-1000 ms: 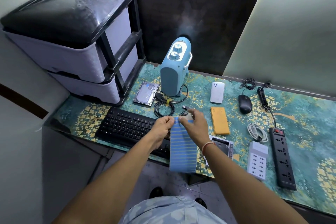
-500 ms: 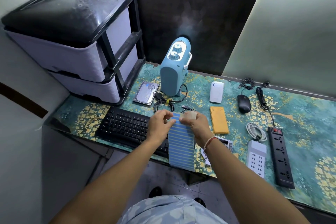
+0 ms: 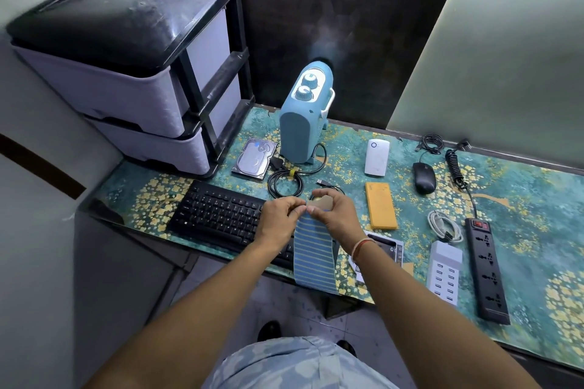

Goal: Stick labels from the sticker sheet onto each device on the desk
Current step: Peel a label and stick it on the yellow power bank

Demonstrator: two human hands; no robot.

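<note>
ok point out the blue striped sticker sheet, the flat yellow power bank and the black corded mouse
blue striped sticker sheet (image 3: 314, 257): head view, middle of the hanging striped face
flat yellow power bank (image 3: 380, 205): head view, centre of its top face
black corded mouse (image 3: 424, 177): head view, middle of its curved back

Both arms reach forward, left hand (image 3: 281, 215) and right hand (image 3: 336, 215) meeting, fingers pinched.

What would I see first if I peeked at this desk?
Probably the two hands in the middle: the left hand and right hand pinch the top of a blue striped sticker sheet hanging down. Behind them a tall light-blue heater with two round knobs stands at the back of the green flowery desk.
</note>
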